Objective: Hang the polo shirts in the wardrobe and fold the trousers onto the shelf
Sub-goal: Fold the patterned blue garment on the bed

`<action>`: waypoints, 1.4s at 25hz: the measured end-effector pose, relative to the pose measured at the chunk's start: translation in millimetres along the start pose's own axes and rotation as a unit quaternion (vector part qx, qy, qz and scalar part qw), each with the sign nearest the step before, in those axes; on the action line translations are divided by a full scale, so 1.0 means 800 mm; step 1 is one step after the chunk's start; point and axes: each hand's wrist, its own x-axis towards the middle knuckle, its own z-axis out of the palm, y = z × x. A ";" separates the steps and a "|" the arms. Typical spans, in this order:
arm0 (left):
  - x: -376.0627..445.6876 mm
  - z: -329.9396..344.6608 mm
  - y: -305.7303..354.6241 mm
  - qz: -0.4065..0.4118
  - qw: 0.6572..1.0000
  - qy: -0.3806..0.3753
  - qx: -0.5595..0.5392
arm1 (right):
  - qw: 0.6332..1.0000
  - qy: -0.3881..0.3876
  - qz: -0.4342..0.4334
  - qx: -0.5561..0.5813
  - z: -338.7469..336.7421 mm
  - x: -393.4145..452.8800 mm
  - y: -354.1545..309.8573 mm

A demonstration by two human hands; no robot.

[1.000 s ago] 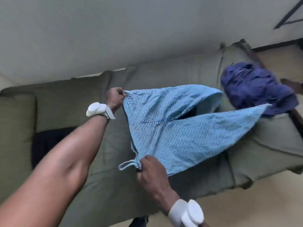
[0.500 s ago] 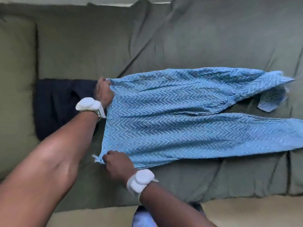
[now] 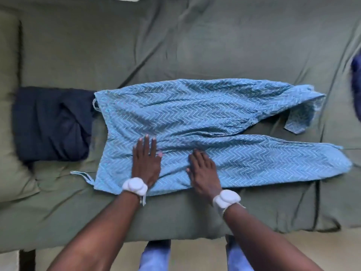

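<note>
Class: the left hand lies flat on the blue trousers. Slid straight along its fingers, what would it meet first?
The left hand would probably cross only more light blue zigzag-patterned trousers, then the olive green fabric sofa.

Home, prob. living rm. Evidence: olive-green sofa (image 3: 195,45) w/ loose wrinkled cover fills most of view, back cushions at 12 o'clock, padded armrest (image 3: 9,114) at 9. Laundry spread on seat: light-blue chevron trousers (image 3: 205,118) centre, dark navy folded garment (image 3: 52,124) at 9, bit of purple-blue cloth (image 3: 356,81) at 3 edge. Beige floor (image 3: 195,255) at 6, dark sofa leg (image 3: 27,259) at 7. Soft furnishings + clothes, domestic setting; no more of the room visible.
</note>
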 end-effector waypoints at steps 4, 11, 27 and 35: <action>-0.010 0.019 0.019 -0.117 0.992 -0.001 0.038 | 0.998 -0.006 0.020 -0.052 -0.029 -0.047 0.163; -0.016 0.052 0.245 -0.244 0.964 -0.005 -0.103 | 0.977 0.033 0.205 -0.038 -0.084 -0.108 0.396; -0.011 0.100 0.399 -0.250 0.965 0.004 -0.074 | 0.756 0.181 0.360 0.516 -0.206 -0.094 0.566; 0.012 0.059 0.433 0.037 0.994 0.094 -0.041 | 0.666 -0.063 0.319 0.671 -0.228 -0.124 0.579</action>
